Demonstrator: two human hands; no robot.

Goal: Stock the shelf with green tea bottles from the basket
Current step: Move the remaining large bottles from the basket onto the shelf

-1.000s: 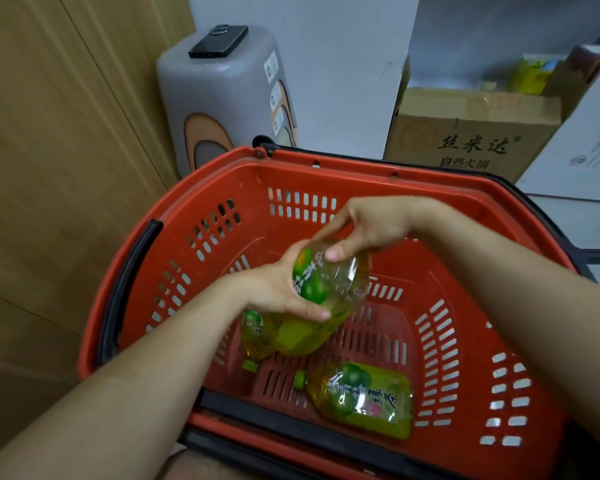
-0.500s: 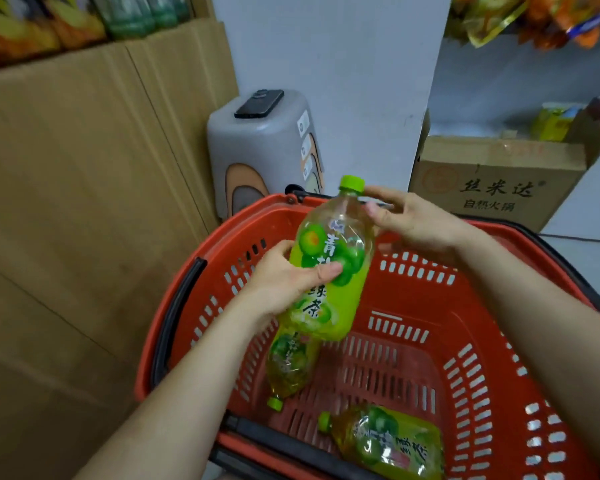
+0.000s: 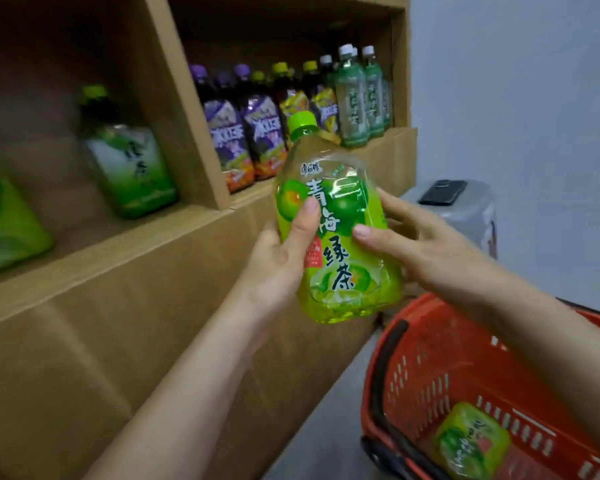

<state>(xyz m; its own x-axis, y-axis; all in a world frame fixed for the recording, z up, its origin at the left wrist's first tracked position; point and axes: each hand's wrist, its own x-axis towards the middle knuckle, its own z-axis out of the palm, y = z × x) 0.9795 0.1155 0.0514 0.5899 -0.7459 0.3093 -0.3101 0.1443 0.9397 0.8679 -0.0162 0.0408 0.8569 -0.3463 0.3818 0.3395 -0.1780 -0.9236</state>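
Green-labelled and clear-walled, the green tea bottle (image 3: 333, 237) is held upright in mid-air, before the lip of the cardboard shelf (image 3: 118, 258) and well above the red basket (image 3: 440, 317). The left hand (image 3: 278, 265) wraps thumb and fingers round the label; the right hand (image 3: 426, 251) clasps the other side, thumb in front. The slick, soft plastic could slip or dent if either grip loosens. A second bottle (image 3: 471, 441) lies in the slotted basket.
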